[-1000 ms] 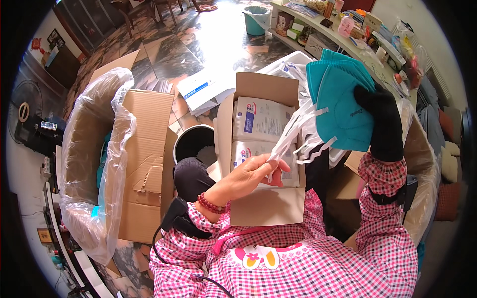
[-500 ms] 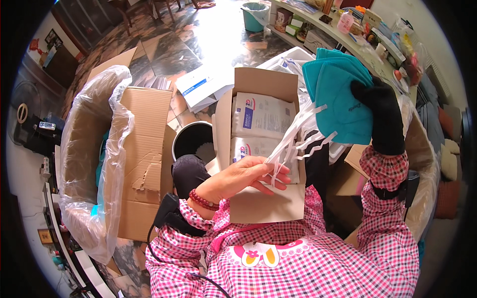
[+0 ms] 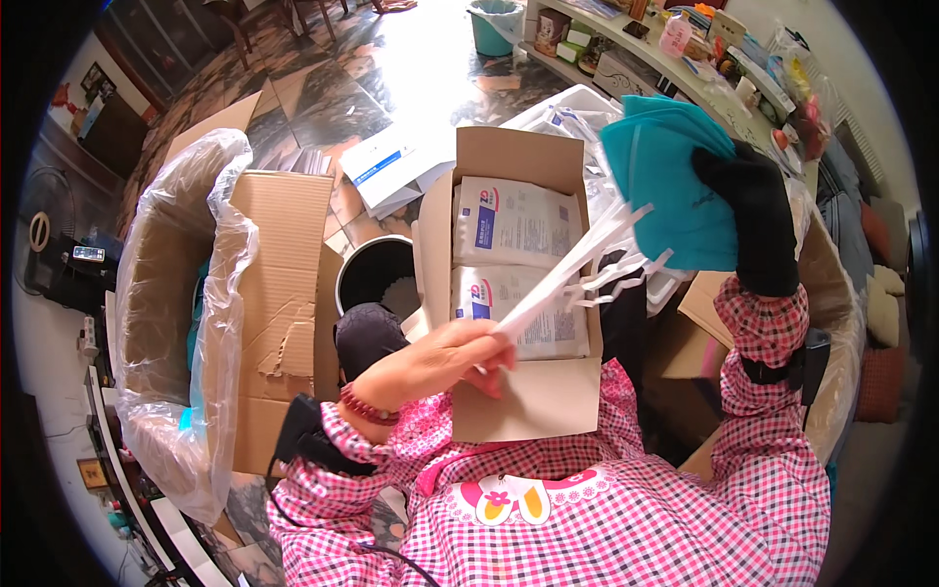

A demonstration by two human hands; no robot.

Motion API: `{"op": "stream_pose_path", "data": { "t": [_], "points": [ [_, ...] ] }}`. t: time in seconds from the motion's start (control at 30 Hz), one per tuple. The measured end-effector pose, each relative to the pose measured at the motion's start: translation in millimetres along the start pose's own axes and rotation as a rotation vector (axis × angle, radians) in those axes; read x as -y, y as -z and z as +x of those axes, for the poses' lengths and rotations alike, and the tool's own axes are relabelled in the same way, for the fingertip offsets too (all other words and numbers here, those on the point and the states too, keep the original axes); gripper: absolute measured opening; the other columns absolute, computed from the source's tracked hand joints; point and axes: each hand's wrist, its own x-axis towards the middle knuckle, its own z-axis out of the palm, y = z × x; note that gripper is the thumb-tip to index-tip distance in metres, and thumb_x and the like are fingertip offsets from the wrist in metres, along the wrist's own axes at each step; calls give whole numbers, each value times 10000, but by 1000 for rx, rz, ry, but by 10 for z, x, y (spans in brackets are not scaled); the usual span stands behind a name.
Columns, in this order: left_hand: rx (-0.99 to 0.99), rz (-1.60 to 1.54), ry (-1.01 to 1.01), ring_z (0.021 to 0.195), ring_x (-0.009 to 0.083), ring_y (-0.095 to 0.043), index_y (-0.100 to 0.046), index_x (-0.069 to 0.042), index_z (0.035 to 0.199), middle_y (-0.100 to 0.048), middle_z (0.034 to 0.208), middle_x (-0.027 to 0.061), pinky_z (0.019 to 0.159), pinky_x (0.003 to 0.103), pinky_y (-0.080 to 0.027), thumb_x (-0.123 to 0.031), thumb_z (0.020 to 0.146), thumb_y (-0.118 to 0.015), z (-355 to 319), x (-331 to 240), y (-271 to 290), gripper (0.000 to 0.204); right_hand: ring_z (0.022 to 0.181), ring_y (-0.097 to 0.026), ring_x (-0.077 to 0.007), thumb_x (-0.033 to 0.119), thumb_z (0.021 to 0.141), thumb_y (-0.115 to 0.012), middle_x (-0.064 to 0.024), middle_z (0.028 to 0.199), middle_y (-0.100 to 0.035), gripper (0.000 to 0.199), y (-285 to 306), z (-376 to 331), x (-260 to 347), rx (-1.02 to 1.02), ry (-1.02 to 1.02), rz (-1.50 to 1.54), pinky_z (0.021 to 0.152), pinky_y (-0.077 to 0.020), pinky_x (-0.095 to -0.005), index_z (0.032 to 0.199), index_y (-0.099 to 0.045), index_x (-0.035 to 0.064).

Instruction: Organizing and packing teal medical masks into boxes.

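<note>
A stack of teal face masks (image 3: 675,196) is held up at the right by my right hand (image 3: 748,205), which wears a black glove and pinches the stack's right edge. White ear straps (image 3: 567,274) hang from the masks and stretch down to the left. My left hand (image 3: 440,362), bare with a red bead bracelet at the wrist, is closed on the ends of these straps. Below the straps, on my lap, stands an open cardboard box (image 3: 523,396) holding white plastic packs (image 3: 533,225) with blue and red print.
On the left stands a large carton (image 3: 279,323) lined with a clear plastic bag (image 3: 230,235). Beside it is a black bucket (image 3: 377,269) with a pale rim. Another lined carton (image 3: 831,342) sits at the right. A cluttered shelf (image 3: 675,73) and a teal bin (image 3: 494,29) are farther back.
My left hand has moved left and slightly down, closing on the straps and pulling them taut. The masks in my right hand have shifted slightly right.
</note>
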Motion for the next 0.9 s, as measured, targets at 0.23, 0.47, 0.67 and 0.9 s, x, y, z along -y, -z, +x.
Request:
{"op": "stream_pose_path", "data": {
  "t": [0.23,0.47,0.67,0.9],
  "points": [
    [-307,250,-282,622,111,-530,-556,-15,930,-514,722,16,646,301,-592,-222,1092,-426,-605,174,569,294,823,-657,-100,239,977,-638,-17,923,-691,235,240,-266,-406,22,-261,265,775,-527,-255,1058,-699,28],
    [-277,672,-341,691,220,-614,-605,56,1045,-610,803,103,627,337,-504,-175,994,-519,-158,-35,265,251,962,-692,-191,218,849,-802,-168,1149,-698,527,-393,-610,-329,482,73,340,839,-562,-367,1279,-630,-34],
    [-117,1031,-549,895,433,-635,-543,7,956,-637,889,219,798,504,-504,-179,995,-505,285,-164,-145,193,1029,-680,-230,233,851,-804,-197,1221,-684,579,-1011,-656,204,1409,406,889,920,-535,-392,1320,-602,-39],
    [-251,1362,-544,779,375,-629,-482,1,897,-550,802,170,660,435,-496,-92,948,-562,17,-587,-81,133,1025,-665,-204,216,901,-751,-141,1159,-709,440,-1119,-780,-386,1138,104,141,947,-515,-362,1286,-648,29]
  ]
}}
